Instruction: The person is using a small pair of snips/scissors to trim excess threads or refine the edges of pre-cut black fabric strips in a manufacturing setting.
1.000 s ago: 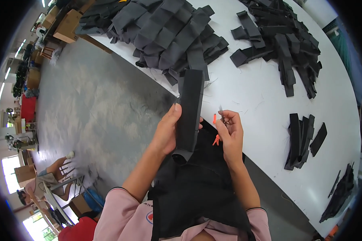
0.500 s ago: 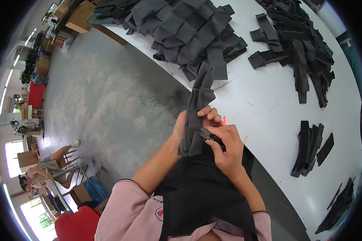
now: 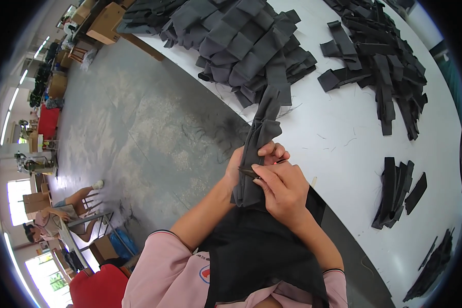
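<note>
Since the last frame, the right hand (image 3: 287, 195) has slid left, taking its snips (image 3: 247, 172) further across the dark strip (image 3: 257, 137). That hand is closed round the snips; the left hand (image 3: 234, 167) is clamped on the strip, just left of it. Beyond both, a pile (image 3: 241, 49) covers part of the tabletop (image 3: 339, 177).

Dark fabric piles (image 3: 241, 46) on white table (image 3: 339, 169)

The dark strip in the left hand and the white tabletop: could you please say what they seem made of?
The dark strip looks like matt fabric, since it folds and creases; the fibre is unclear. The white tabletop seems smooth, perhaps laminate, given its soft sheen.
</note>
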